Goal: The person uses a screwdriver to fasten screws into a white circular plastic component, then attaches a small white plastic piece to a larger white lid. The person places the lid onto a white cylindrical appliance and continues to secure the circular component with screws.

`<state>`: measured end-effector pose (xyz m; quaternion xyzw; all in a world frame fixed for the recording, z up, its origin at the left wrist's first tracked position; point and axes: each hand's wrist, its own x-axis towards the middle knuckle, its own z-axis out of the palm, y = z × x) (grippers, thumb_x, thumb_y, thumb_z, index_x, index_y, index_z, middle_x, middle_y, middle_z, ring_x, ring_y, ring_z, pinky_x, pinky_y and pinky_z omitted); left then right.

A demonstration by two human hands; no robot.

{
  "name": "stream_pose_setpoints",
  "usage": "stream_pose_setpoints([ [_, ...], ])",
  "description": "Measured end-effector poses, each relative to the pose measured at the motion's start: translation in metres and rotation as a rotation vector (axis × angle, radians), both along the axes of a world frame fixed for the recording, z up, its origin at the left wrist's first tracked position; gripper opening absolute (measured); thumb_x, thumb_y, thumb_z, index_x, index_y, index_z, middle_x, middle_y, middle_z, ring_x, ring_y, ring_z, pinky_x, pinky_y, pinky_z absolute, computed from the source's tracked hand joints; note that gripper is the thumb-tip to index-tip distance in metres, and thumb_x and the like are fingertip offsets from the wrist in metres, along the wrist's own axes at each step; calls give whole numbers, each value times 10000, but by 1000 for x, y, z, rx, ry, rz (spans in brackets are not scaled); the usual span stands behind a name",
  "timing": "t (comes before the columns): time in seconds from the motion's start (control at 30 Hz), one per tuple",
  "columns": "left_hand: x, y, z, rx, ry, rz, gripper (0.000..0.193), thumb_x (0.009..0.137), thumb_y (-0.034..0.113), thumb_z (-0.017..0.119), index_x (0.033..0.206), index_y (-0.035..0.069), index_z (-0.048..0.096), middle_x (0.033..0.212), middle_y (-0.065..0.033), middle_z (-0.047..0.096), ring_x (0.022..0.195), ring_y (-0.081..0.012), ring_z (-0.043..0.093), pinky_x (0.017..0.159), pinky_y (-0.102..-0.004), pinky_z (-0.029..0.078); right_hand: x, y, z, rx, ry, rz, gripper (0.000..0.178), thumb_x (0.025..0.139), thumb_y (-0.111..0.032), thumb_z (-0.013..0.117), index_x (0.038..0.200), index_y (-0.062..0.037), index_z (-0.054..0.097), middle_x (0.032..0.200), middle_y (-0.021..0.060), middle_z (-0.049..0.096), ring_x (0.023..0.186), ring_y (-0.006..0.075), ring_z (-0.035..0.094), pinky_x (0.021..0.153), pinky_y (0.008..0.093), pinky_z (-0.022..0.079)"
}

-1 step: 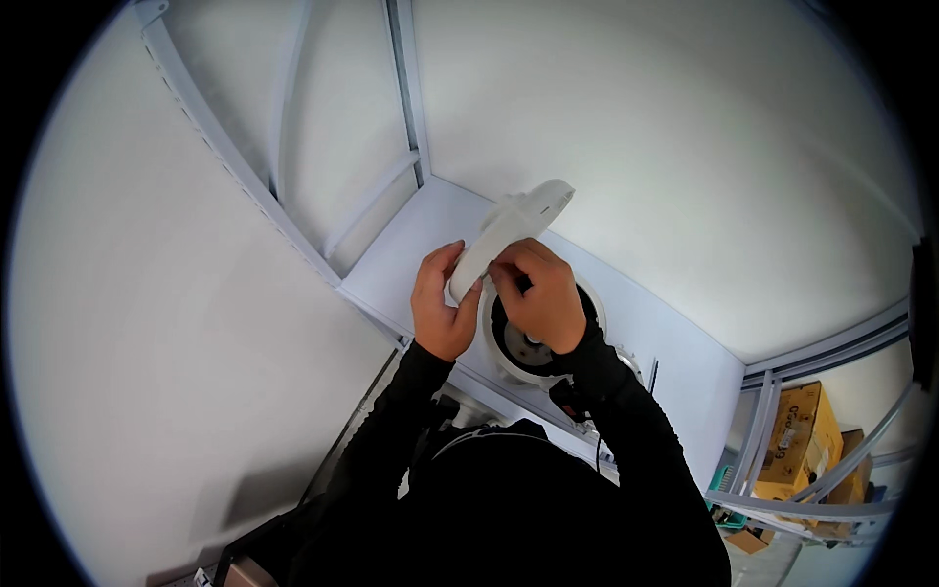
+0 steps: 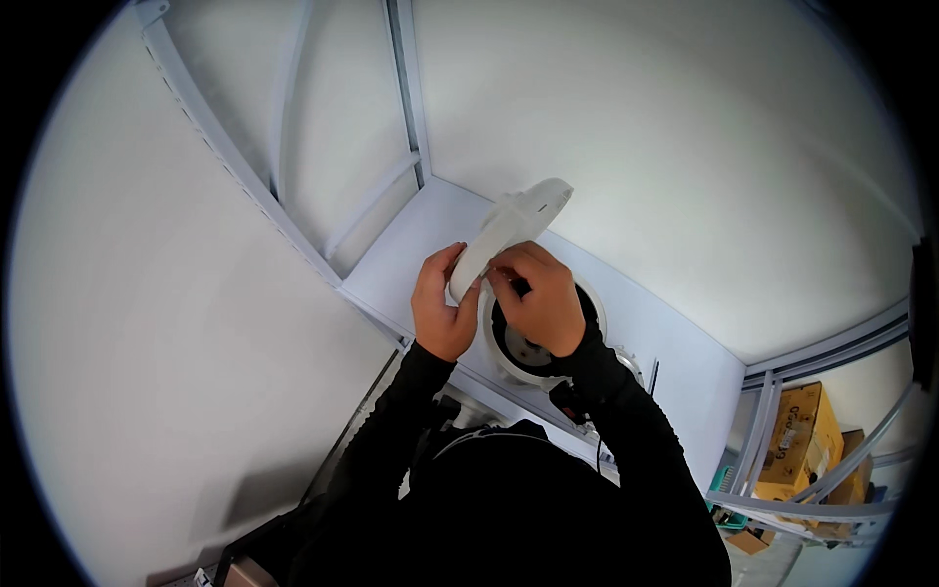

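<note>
My left hand (image 2: 442, 308) is closed around the lower edge of a white, round, lid-like cover (image 2: 528, 213), thumb on the near side and fingers on the far side. The cover is held up tilted, its far end raised to the right. My right hand (image 2: 546, 298) is pinched, its fingertips at the cover's lower right side; what they grip there is too small or hidden to make out. Beneath the right hand stands a round white housing (image 2: 599, 305) with a dark inside, partly covered by that hand and wrist.
The housing stands on a pale worktable (image 2: 675, 382) with a grey metal frame (image 2: 416, 117) at its back left corner. A thin dark rod (image 2: 654, 377) lies right of the housing. Cardboard boxes (image 2: 797, 440) and a teal basket (image 2: 722, 481) are at lower right.
</note>
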<state>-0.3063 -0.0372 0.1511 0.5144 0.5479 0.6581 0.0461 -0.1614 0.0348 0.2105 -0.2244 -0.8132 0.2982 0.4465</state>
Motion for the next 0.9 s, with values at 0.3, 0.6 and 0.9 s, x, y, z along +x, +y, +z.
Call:
stream_pose_setpoints([
  [0.3,1,2,13,-51,97,126,348,916,24,685,1256,-15,624,1157,-194,682,1021,-378,688,884,-417,549,-4,-3,-14,156,27,-47,217,867,-58,777,1077,-13,751,1108,144,726,821,304,743,701,344,604],
  [0.6,1,1,16,-58,167,169,346,901,19,668,1242,-19,617,1150,-212,671,1012,-409,678,867,-441,552,-7,-5,-18,57,51,-32,262,854,-37,782,1113,-8,753,1148,147,730,848,286,751,696,333,606],
  [0.9,1,5,14,-18,198,153,351,897,20,663,1242,-16,611,1167,-217,672,1011,-428,678,865,-444,559,-5,-5,-11,103,-6,-38,281,872,-9,743,1153,-3,737,1170,163,724,883,336,742,742,370,607],
])
